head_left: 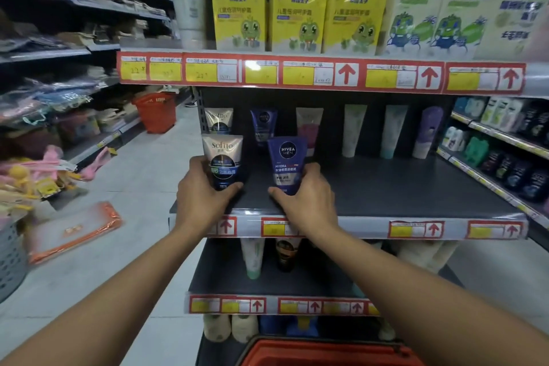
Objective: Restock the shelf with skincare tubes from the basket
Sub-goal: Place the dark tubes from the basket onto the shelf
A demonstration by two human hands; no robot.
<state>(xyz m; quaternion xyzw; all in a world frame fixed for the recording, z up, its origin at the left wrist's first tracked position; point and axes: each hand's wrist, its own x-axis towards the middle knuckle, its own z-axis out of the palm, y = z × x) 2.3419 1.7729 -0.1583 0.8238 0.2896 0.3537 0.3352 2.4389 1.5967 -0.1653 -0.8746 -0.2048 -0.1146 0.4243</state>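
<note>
From the head camera, two tubes are in hand on the dark middle shelf (386,187): the left hand (202,190) grips a beige and blue tube (222,162) standing cap down near the shelf's left front, and the right hand (306,196) grips a blue tube (286,163) just beside it, also upright. Six more tubes stand along the back of that shelf: a beige one (218,119), a dark blue one (263,125), a pink and white one (309,128), two pale green ones (353,128) and a purple one (427,131). Three yellow boxes (297,19) sit on the shelf above. The red basket (326,350) shows only its rim at the bottom edge; what it holds cannot be seen. A second red basket (156,111) stands in the aisle to the left
</note>
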